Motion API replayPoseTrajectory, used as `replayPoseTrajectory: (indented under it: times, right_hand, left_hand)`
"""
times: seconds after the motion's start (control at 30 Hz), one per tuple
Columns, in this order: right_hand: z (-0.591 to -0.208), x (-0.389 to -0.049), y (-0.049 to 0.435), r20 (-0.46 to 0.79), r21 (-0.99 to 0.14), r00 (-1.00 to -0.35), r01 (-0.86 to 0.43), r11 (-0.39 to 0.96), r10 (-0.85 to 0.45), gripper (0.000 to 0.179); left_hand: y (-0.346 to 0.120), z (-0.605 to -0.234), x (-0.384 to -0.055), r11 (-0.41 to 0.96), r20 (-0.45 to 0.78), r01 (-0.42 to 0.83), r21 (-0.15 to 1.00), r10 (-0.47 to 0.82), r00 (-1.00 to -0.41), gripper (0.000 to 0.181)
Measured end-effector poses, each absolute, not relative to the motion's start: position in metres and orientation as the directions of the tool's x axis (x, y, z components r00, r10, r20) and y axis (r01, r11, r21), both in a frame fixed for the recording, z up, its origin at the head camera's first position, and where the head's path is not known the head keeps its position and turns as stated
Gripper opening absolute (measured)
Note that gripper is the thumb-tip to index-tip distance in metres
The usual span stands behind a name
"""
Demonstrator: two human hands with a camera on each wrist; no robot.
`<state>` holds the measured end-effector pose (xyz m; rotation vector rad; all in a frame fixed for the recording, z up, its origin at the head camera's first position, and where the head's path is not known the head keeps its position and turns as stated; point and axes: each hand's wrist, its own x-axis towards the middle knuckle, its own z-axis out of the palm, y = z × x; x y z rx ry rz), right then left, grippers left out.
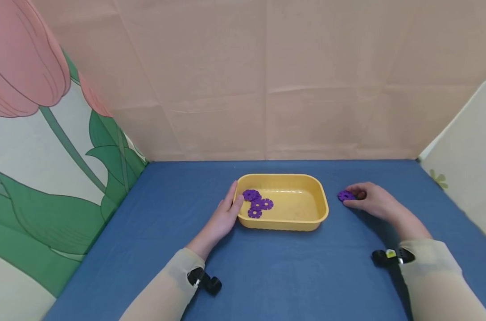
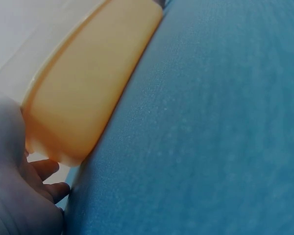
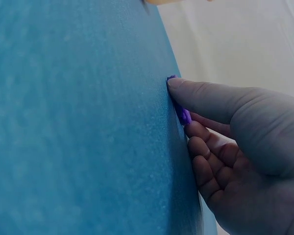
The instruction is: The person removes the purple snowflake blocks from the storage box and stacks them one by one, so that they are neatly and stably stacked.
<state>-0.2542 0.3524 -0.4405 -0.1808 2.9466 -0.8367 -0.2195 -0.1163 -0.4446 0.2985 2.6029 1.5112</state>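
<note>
A shallow yellow plastic tub [image 1: 295,203] stands on the blue tabletop. Several purple notched discs [image 1: 257,204], shaped like flower or snowflake pieces, lie along its left side, some overlapping. My left hand [image 1: 223,215] holds the tub's left end, thumb at the rim and fingers along the outer wall; the left wrist view shows the fingers by the tub's end wall [image 2: 83,83]. To the right of the tub, my right hand [image 1: 373,201] pinches a purple notched disc [image 1: 345,195] between thumb and fingers, low at the table surface. That disc [image 3: 184,115] is partly hidden by the thumb.
Blue cloth [image 1: 291,276] covers the table. A plain beige sheet [image 1: 267,89] hangs behind it. On the left stands a panel with a printed tulip [image 1: 26,58], and on the right a pale panel [image 1: 467,147]. Each wrist wears a small black camera [image 1: 212,285].
</note>
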Motion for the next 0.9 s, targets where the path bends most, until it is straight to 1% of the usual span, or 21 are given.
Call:
replayPoseTrajectory:
  times: [0.23,0.37,0.6,0.73,0.9]
  right_hand:
    - [-0.439,-0.254,0.354,-0.043,-0.551,-0.991,-0.082,0.830,-0.127,0.071]
    - [-0.436,-0.254,0.354,-0.010,-0.562,-0.995,-0.077,0.824,-0.100,0.073]
    - [-0.416,-0.251,0.337,0.102,-0.605,-0.993,-0.113,0.788,-0.064,0.067]
    - [-0.400,-0.245,0.315,0.118,-0.637,-0.991,-0.124,0.761,-0.063,0.066]
    - [-0.383,-0.239,0.281,0.129,-0.665,-0.987,-0.159,0.729,-0.097,0.054]
  left_hand:
    - [-0.116,-0.444,-0.220,0.486,-0.004,0.110,0.867,0.227,-0.974,0.072]
    - [-0.116,-0.444,-0.220,0.495,-0.013,0.101,0.863,0.221,-0.975,0.075]
    - [-0.115,-0.445,-0.221,0.483,-0.006,0.106,0.869,0.225,-0.974,0.069]
    - [-0.116,-0.445,-0.221,0.481,-0.009,0.102,0.871,0.224,-0.975,0.072]
    - [-0.116,-0.443,-0.220,0.488,-0.014,0.098,0.868,0.221,-0.975,0.076]
